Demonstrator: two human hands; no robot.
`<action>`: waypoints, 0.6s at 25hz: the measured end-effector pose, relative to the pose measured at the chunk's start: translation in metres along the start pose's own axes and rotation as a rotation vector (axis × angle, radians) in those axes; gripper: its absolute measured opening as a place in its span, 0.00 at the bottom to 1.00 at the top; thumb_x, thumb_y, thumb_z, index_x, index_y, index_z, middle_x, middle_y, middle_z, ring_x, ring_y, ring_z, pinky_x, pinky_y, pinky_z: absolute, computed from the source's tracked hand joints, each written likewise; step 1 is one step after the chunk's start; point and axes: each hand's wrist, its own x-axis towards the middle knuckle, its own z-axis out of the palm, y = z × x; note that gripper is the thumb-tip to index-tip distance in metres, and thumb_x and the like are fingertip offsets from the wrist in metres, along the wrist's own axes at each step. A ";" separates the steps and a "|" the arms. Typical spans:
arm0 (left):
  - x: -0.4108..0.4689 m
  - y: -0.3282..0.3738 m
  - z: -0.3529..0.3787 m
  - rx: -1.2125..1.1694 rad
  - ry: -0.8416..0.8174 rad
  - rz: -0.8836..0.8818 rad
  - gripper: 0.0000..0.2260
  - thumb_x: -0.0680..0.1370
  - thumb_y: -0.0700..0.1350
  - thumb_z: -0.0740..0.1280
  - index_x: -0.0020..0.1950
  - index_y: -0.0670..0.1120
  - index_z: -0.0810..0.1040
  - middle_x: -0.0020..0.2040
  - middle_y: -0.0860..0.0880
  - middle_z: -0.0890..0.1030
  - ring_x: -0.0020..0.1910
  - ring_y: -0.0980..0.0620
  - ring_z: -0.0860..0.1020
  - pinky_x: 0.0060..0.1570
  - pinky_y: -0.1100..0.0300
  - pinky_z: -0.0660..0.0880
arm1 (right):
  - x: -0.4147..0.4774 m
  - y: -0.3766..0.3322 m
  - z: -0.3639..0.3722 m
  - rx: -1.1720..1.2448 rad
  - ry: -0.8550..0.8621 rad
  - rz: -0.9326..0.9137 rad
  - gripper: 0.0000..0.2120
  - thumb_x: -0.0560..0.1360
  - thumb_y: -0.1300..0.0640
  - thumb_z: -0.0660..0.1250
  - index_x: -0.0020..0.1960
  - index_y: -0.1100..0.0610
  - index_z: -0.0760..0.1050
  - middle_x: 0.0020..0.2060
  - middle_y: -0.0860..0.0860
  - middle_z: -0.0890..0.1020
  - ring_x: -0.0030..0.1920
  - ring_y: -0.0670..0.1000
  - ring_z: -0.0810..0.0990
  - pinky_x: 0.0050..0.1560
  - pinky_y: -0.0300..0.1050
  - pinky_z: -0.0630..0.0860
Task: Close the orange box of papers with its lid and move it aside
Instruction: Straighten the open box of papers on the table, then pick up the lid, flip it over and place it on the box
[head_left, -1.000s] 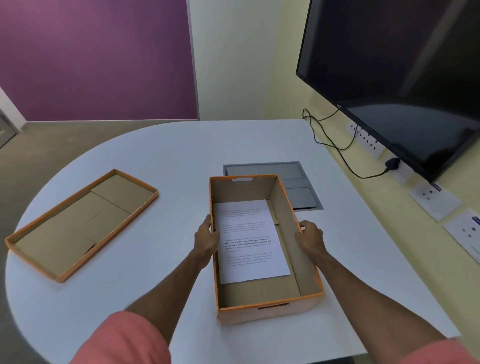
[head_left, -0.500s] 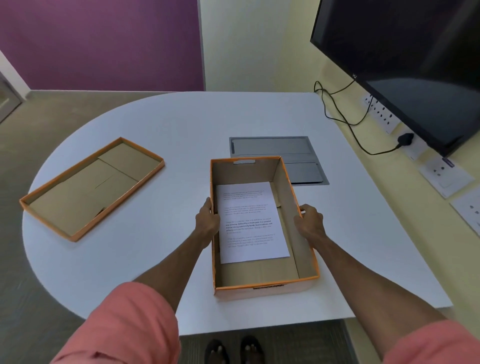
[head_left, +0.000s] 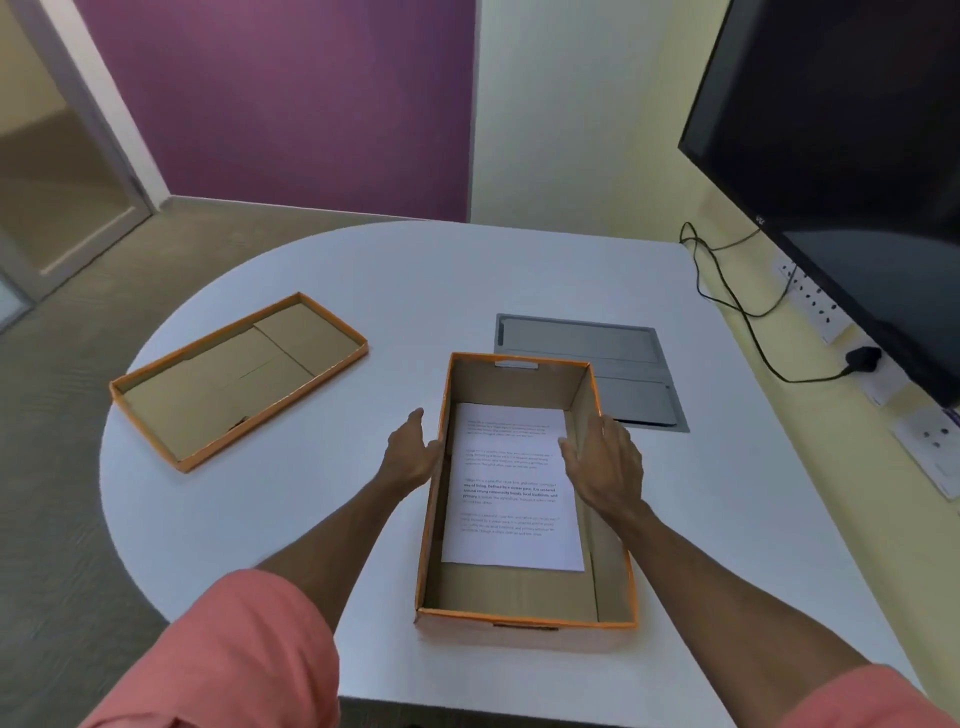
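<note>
Not closed yet, not moved yet. Orange box (head_left: 524, 621) open on the white table (head_left: 519, 270), paper sheet (head_left: 511, 488) flat on the bottom, printed side up. Left hand (head_left: 410, 457) pressed flat to the outside of the left box wall, fingers spread, holding nothing. Right hand (head_left: 605, 465) over the right box wall, fingers loose and apart, reaching in a little above the paper edge; hard to tell if touching the wall or just above it. No grip clamped on anything. Lid (head_left: 236, 382) well away from the left hand, out to its far left side, upside down with the brown inside showing and the orange rim up. Nothing between lid and box but bare table. Grey panel (head_left: 587, 364) set in the table just past the far end of the box, beyond the right hand. Still to do, most likely: reach left for the lid, flip it over, set it on the box so the rims line up, push it down, then slide or carry the closed box off to one side. So only the very start done: box steady, papers inside.
</note>
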 end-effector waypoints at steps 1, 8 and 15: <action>0.000 -0.001 -0.008 0.046 0.005 0.014 0.27 0.81 0.41 0.60 0.78 0.40 0.54 0.79 0.42 0.58 0.77 0.42 0.58 0.74 0.50 0.58 | 0.005 -0.007 0.000 -0.023 0.001 -0.048 0.26 0.79 0.43 0.58 0.69 0.60 0.67 0.67 0.57 0.73 0.68 0.57 0.70 0.68 0.55 0.69; 0.000 -0.022 -0.080 0.388 0.095 0.081 0.27 0.82 0.48 0.58 0.78 0.42 0.54 0.79 0.43 0.56 0.78 0.45 0.56 0.76 0.45 0.53 | 0.035 -0.092 0.002 -0.071 -0.032 -0.335 0.31 0.79 0.39 0.55 0.72 0.60 0.63 0.69 0.56 0.70 0.71 0.57 0.66 0.72 0.57 0.60; 0.011 -0.065 -0.162 0.564 0.180 0.024 0.28 0.81 0.55 0.55 0.78 0.45 0.54 0.80 0.44 0.55 0.78 0.46 0.54 0.75 0.41 0.50 | 0.042 -0.214 0.026 0.018 -0.140 -0.520 0.36 0.79 0.37 0.50 0.77 0.59 0.55 0.77 0.58 0.59 0.78 0.58 0.54 0.77 0.58 0.50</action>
